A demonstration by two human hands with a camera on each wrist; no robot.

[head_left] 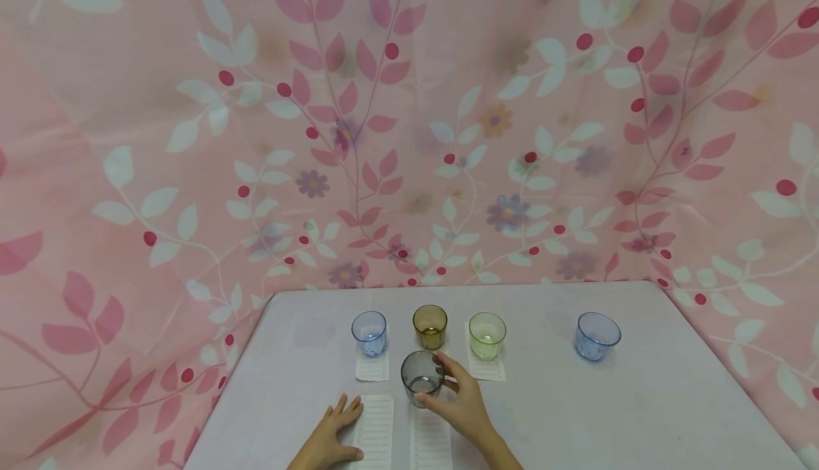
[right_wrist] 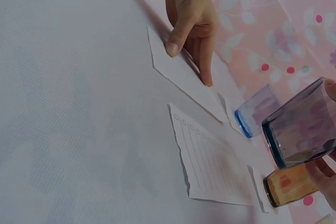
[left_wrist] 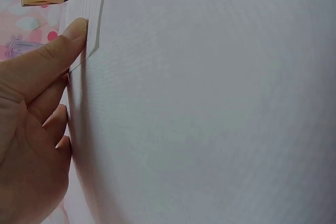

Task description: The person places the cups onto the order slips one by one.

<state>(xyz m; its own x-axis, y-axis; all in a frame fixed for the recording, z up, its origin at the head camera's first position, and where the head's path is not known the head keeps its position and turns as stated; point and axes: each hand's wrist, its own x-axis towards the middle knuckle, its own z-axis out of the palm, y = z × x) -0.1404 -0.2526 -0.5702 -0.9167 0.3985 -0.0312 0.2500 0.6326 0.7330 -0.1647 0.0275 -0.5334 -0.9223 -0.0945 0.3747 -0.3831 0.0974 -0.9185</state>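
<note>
My right hand (head_left: 466,407) grips a smoky grey glass cup (head_left: 422,370) from its right side, thumb near the base and fingers by the rim. In the right wrist view the grey cup (right_wrist: 296,124) hangs close over a ruled paper slip (right_wrist: 210,166). My left hand (head_left: 329,436) rests with spread fingers on the left edge of another ruled paper slip (head_left: 376,427). The left wrist view shows the thumb of that hand (left_wrist: 37,114) laid on the paper (left_wrist: 94,3). An amber cup (head_left: 430,328) stands just behind the grey one.
A blue cup (head_left: 369,333) and a green cup (head_left: 488,336) stand on paper slips either side of the amber cup. Another blue cup (head_left: 597,336) stands apart at the right. The white-covered table (head_left: 614,413) ends at a pink floral curtain (head_left: 409,136).
</note>
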